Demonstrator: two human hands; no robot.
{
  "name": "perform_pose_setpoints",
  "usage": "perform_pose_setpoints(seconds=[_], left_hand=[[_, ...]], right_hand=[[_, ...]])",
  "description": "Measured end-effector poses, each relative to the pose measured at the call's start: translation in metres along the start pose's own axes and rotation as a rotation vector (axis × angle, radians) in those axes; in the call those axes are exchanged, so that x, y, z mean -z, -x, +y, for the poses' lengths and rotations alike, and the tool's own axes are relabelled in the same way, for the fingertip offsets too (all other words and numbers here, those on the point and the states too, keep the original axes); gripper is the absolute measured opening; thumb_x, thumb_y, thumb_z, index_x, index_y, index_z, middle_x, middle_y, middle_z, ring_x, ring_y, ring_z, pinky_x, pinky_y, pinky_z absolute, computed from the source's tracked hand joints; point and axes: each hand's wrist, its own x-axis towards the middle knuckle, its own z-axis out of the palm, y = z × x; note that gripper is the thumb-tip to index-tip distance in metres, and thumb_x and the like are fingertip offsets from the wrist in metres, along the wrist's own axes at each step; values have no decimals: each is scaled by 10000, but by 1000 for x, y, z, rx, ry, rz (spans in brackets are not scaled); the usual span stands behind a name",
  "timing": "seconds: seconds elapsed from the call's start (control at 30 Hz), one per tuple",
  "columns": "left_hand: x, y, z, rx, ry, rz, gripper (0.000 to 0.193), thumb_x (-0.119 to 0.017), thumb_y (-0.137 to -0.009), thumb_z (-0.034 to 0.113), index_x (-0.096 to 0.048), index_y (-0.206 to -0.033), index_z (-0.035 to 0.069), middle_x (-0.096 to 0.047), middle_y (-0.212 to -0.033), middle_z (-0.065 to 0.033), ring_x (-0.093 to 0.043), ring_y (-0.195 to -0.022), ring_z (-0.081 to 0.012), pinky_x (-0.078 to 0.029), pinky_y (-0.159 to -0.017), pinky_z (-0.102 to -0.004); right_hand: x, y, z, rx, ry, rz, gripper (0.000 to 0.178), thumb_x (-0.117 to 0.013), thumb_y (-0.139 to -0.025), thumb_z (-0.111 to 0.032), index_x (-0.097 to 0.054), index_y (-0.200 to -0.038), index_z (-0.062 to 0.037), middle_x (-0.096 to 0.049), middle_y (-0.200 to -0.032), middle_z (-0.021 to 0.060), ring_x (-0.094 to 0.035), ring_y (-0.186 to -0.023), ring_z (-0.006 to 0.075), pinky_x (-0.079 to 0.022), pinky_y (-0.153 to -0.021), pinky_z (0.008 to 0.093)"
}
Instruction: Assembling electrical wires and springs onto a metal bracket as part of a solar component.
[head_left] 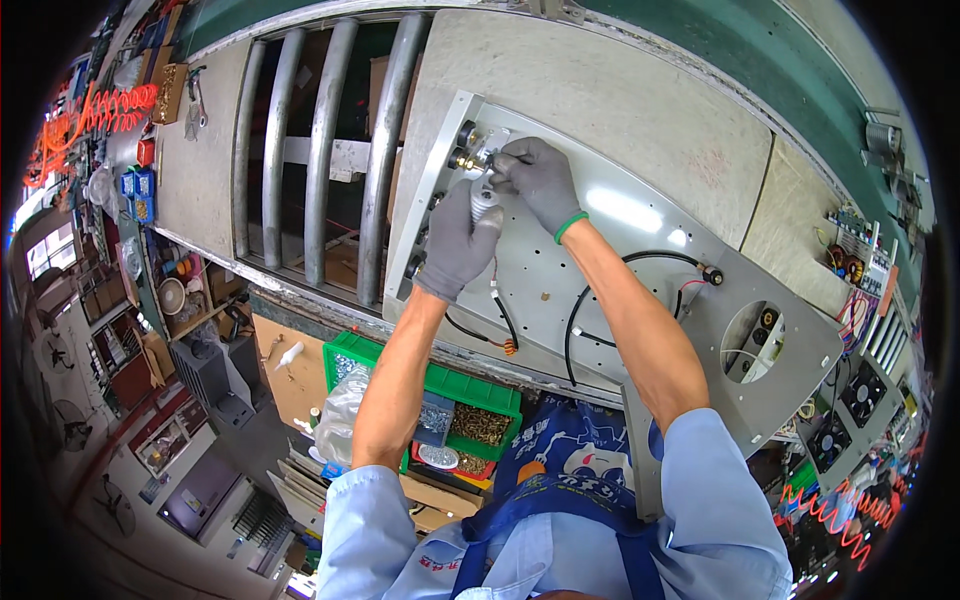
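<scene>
Both my hands wear grey gloves and work at the upper left end of a grey sheet-metal panel [620, 262]. My left hand [460, 245] is closed around a small white cylindrical piece [485, 203] with a rounded end. My right hand [540, 183] pinches at the inner end of a brass fitting [463, 160] set in the panel's raised edge; what lies between its fingertips is too small to make out. A black round fitting [467, 133] sits beside the brass one. Thin wires with a white connector [495, 292] hang below my left hand.
A black cable [575, 320] curls across the panel, which has an oval cutout [752, 342]. Left of it run metal rollers [335, 150]. Green bins [470, 385] of small hardware stand below the bench edge, beside a clear plastic bag [342, 415].
</scene>
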Motion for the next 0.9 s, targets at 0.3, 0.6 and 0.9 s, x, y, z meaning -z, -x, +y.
perform_pose_setpoints(seconds=[0.3,0.6,0.9], left_hand=[[-2,-17,-16,96,-1,6,171,-620,-883,169,-570,-949,20,-605,-741,-150,-608,-669,-309,-471,-627,-415],[-2,-21,-13,96,-81,51,228,-646,-864,207,-565,-960,16,-625,-803,-187,-632,-744,-378,-486,-649,-453],[-7,-15,0,30,-349,64,245,-654,-859,198,-563,-991,13,-620,-858,-203,-634,-758,-406,-493,-652,-463]], right_hand=[[-11,-10,-4,87,275,156,171,-685,-842,-20,-675,-993,60,-727,-898,149,-727,-777,187,-605,-693,292],[-14,-30,17,178,463,223,204,-719,-800,-88,-723,-967,29,-743,-878,158,-726,-751,213,-576,-709,327],[-22,-29,16,15,70,125,165,-679,-838,-11,-718,-976,70,-730,-858,123,-691,-759,150,-569,-692,297]])
